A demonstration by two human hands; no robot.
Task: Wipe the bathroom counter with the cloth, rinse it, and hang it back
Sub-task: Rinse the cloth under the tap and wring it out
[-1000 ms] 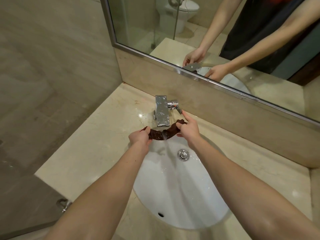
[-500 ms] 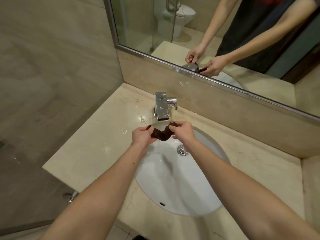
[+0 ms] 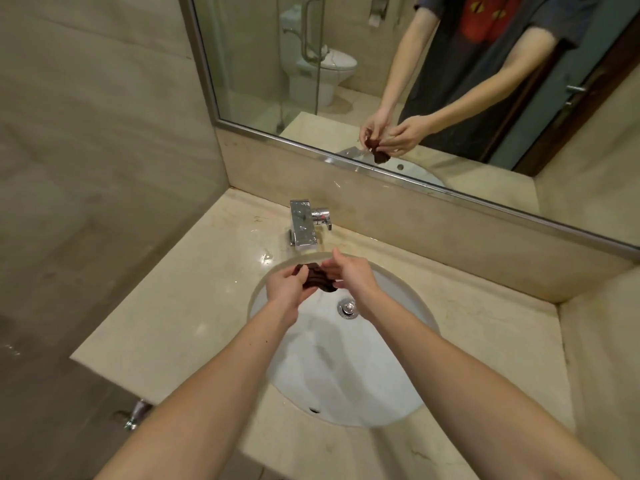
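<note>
A small dark brown cloth (image 3: 316,278), bunched into folds, hangs over the back of the white sink basin (image 3: 346,358), just in front of the chrome faucet (image 3: 303,223). My left hand (image 3: 286,285) holds its left end. My right hand (image 3: 349,271) pinches its right side, fingers pointing toward the faucet. The two hands sit close together with the cloth gathered between them. No water stream is visible from the spout. The beige marble counter (image 3: 180,306) surrounds the basin.
A large mirror (image 3: 415,81) runs along the back wall and reflects the hands, the cloth and a toilet. The chrome drain (image 3: 347,308) sits in the basin below my right wrist. A metal fitting (image 3: 136,415) sticks out under the counter's left front edge.
The cloth was stretched out under the running faucet. My hands have since pulled back toward me and come together, bunching the cloth. The water stream is no longer seen.
</note>
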